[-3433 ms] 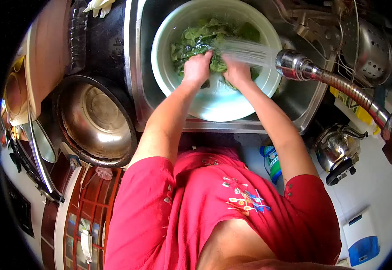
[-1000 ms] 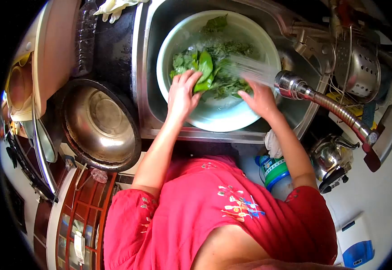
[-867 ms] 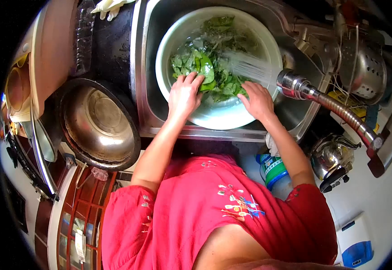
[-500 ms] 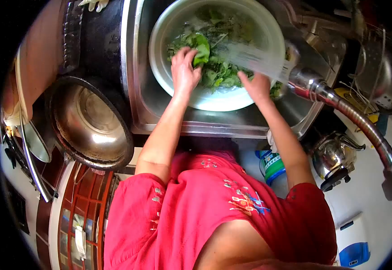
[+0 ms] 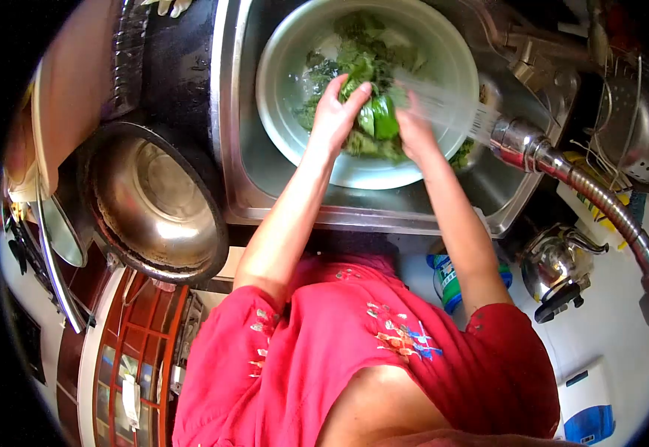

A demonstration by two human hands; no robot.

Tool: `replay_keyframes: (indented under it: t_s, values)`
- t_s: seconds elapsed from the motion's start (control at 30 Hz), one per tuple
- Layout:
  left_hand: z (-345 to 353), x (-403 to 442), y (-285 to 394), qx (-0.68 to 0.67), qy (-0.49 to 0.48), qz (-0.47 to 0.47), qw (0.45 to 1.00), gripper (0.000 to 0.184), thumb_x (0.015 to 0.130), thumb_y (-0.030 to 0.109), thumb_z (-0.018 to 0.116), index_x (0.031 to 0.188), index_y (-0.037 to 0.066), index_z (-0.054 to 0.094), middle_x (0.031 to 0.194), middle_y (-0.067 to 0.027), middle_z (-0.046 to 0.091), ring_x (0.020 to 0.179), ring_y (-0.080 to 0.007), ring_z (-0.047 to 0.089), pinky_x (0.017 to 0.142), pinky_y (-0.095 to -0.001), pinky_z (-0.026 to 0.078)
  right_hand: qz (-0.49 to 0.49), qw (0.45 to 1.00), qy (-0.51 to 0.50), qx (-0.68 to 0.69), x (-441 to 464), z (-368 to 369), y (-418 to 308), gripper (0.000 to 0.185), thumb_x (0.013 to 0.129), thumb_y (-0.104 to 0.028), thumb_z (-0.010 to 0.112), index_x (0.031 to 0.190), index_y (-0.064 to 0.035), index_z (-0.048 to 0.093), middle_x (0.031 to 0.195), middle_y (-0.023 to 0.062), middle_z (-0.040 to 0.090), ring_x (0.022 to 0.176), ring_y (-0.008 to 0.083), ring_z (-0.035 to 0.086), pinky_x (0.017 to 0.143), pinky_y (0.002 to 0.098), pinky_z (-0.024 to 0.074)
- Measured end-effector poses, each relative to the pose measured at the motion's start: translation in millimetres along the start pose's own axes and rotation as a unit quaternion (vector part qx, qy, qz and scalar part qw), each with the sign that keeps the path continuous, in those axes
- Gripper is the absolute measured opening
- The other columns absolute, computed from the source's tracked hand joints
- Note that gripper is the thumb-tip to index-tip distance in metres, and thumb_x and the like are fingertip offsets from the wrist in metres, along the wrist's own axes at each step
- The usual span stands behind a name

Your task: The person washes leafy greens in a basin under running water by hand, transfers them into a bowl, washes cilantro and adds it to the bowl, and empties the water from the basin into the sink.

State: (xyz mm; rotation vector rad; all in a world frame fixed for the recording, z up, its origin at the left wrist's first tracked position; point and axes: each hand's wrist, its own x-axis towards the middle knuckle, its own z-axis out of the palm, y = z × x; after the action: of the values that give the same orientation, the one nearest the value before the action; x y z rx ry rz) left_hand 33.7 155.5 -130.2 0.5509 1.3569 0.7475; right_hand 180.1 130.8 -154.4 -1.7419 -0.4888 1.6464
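Observation:
Wet green leaves [image 5: 378,118] lie in a pale round basin [image 5: 369,177] of water, set inside the steel sink. My left hand [image 5: 335,115] is at the left side of the leaves, thumb and fingers apart, touching them. On the other side, my right hand [image 5: 416,128] is against the leaves; its fingers are partly hidden by them and by the spray. A bunch of leaves sits between both hands. Water streams from the flexible faucet [image 5: 522,143] across the right part of the basin.
A large metal pan [image 5: 156,201] stands left of the sink [image 5: 253,182]. To the right are a shiny kettle [image 5: 555,264] and a perforated metal holder [image 5: 641,138]. A green and blue container [image 5: 447,283] is below the sink's front edge.
My left hand has moved right and my right hand has come in beside it, gathering leaves between them. Earlier they were farther apart, with the left at a large leaf.

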Motion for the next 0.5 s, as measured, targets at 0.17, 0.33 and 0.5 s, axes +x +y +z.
replay_keyframes:
  t_s: [0.17,0.33,0.5]
  values:
    - [-15,-19,44,0.303,0.002,0.200,0.932,0.058,0.070,0.037,0.067,0.119,0.010,0.051,0.129,-0.0169,0.037,0.119,-0.0321,0.036,0.098,-0.0399,0.032,-0.092,0.990,-0.049,-0.095,-34,-33,-60,0.066,0.076,-0.022,0.066,0.130,-0.0034,0.034,0.125,0.0142,0.042,0.114,0.0229,0.042,0.098,0.0352,0.0316]
    - [3,27,36,0.560,0.001,0.253,0.789,0.077,0.057,0.002,0.065,0.126,0.027,0.044,0.141,-0.0130,0.022,0.129,-0.0384,0.018,0.098,-0.0620,0.018,-0.173,0.768,0.068,-0.613,-14,-14,-60,0.093,0.067,-0.042,0.071,0.139,-0.0143,0.020,0.142,0.0200,0.015,0.129,0.0402,0.018,0.102,0.0501,0.0213]
    - [8,89,4,0.709,-0.065,0.228,0.664,0.102,0.052,0.025,0.079,0.136,0.035,0.021,0.145,-0.0085,0.014,0.106,-0.0326,0.052,0.098,-0.0604,0.022,-0.178,0.688,0.006,-0.704,33,-3,6,0.098,0.060,-0.054,0.071,0.137,-0.0155,0.024,0.143,0.0224,0.006,0.130,0.0453,0.006,0.101,0.0580,0.0166]
